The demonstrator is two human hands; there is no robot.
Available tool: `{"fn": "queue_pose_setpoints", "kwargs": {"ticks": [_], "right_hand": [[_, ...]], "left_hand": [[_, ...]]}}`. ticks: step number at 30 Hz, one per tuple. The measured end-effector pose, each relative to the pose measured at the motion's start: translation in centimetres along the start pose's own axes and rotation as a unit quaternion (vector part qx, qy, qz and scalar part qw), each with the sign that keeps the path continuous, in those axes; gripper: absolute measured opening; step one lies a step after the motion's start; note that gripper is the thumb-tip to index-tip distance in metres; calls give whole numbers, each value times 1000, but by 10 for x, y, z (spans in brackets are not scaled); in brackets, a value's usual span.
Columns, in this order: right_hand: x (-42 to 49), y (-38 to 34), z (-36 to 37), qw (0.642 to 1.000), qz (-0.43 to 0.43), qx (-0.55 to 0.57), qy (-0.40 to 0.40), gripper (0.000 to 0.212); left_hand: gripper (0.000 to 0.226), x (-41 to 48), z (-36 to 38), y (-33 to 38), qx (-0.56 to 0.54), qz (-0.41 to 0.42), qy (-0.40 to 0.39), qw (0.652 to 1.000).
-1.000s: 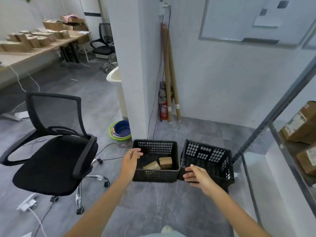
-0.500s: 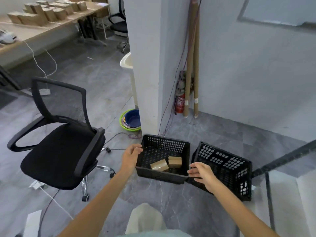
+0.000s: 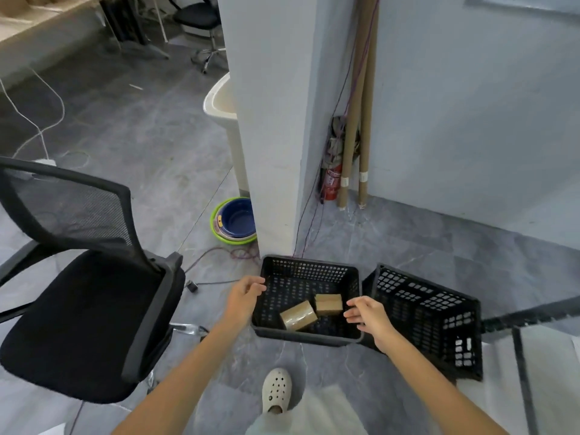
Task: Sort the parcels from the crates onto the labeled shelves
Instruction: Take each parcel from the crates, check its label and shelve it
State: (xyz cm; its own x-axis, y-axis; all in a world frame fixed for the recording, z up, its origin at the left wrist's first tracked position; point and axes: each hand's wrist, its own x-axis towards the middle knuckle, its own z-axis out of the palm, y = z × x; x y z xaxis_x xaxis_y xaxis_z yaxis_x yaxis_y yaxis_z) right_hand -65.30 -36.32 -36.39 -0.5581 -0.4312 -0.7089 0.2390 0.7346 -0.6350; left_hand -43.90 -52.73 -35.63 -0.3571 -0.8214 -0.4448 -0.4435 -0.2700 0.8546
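Note:
A black plastic crate (image 3: 309, 265) stands on the grey floor and holds two small brown parcels, one tilted (image 3: 298, 315) and one behind it (image 3: 328, 303). A second black crate (image 3: 430, 318) lies tipped on its side to the right. My left hand (image 3: 243, 298) reaches to the left rim of the upright crate, fingers apart. My right hand (image 3: 368, 315) hovers over the crate's right side, just right of the parcels, fingers apart and holding nothing.
A black mesh office chair (image 3: 84, 287) stands close on the left. A white pillar (image 3: 266, 120) rises behind the crates, with stacked bowls (image 3: 233, 221) at its foot. Cardboard tubes (image 3: 357, 120) and a fire extinguisher (image 3: 332, 180) stand in the corner. A metal shelf frame (image 3: 521, 356) is at the right.
The view has tilted down and come closer to the crates. My right hand has moved from the crate's near right corner to over its inside, near the parcels. My left hand stays at the left rim.

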Motion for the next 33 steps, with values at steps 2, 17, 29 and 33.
{"fn": "queue_pose_setpoints", "kwargs": {"ticks": [2,17,29,33], "right_hand": [[19,-3,6,1000,0,-18,-5,22],[349,142,116,989,18,-145,-27,29],[569,319,204,963,71,-231,-120,39],[564,325,202,962,94,-220,-133,48]], "left_hand": [[14,19,2,-11,9,-9,-1,1000],[20,283,136,-289,31,-157,-59,985],[37,413,259,-501,57,-399,-191,895],[49,404,258,-507,38,-401,-130,906]]}}
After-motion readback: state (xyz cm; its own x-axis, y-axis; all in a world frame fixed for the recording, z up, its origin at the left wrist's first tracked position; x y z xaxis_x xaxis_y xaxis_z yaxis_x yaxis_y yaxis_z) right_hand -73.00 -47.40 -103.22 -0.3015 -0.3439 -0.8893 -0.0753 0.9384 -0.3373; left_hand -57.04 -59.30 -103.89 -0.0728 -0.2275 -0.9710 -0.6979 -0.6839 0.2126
